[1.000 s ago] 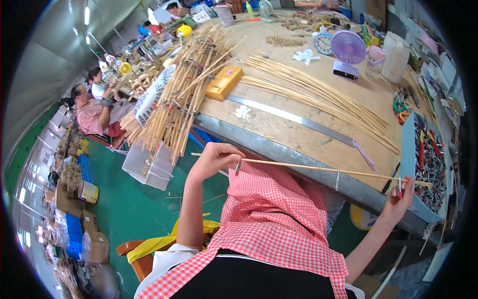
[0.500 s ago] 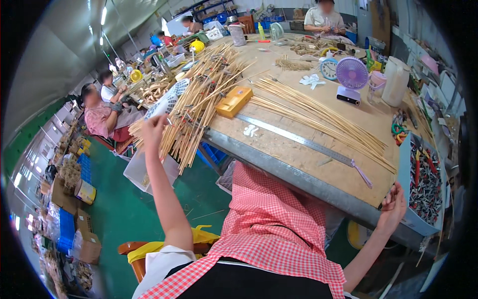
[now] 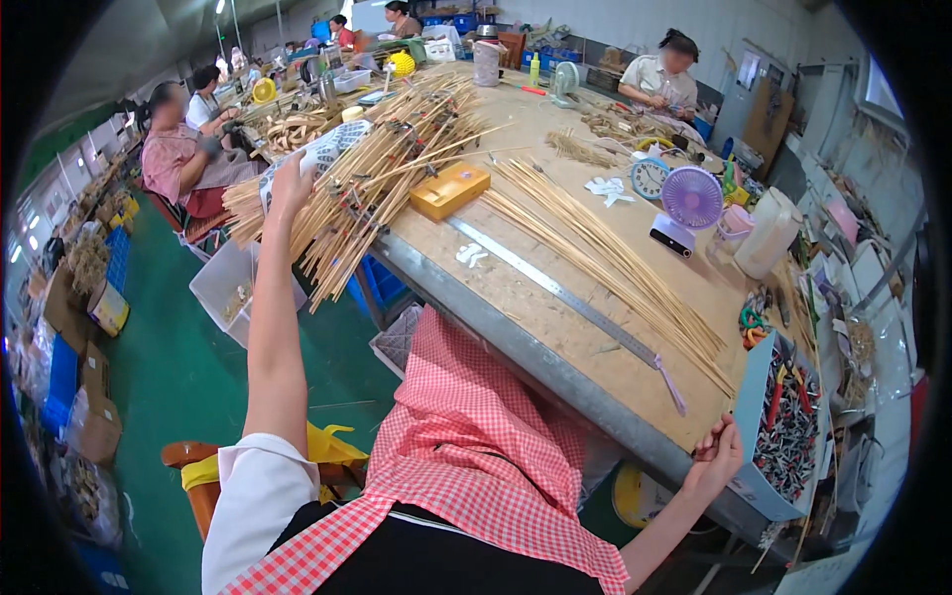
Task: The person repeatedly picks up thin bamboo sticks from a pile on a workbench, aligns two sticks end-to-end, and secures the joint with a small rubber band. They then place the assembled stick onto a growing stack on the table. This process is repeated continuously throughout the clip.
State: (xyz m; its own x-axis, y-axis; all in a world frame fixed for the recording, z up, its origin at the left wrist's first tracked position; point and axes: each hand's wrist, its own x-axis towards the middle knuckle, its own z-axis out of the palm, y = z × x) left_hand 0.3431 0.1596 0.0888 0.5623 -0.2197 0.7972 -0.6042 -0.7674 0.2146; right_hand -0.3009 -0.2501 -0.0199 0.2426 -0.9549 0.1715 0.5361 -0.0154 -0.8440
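wooden tabletop (image 3: 526, 119) ahead: loose sticks (image 3: 600, 243) lie side by side, perhaps against tangling. your left hand (image 3: 290, 186) is at the clipped stick heap (image 3: 397, 169), its grip unclear; your right hand (image 3: 716, 454) curls narrow beside the blue box (image 3: 762, 491), whether holding anything i cannot tell.

A purple fan (image 3: 692, 198) stands on the bench (image 3: 526, 114), just beside a round blue-rimmed clock (image 3: 651, 178). I see a pinkish cup (image 3: 734, 222) and a big whitish jug (image 3: 770, 233) next to it, and some white scraps (image 3: 609, 190) lying near the clock. Farther up are a small green fan (image 3: 565, 79) and a yellow-green bottle (image 3: 535, 69). A co-worker in a pale shirt (image 3: 650, 84) bends over the far side; off to the left, another in a pink shirt (image 3: 171, 149) sits. Cardboard boxes (image 3: 94, 421) line the green floor (image 3: 188, 416), and a yellow cloth (image 3: 332, 442) drapes a wooden chair (image 3: 183, 454).
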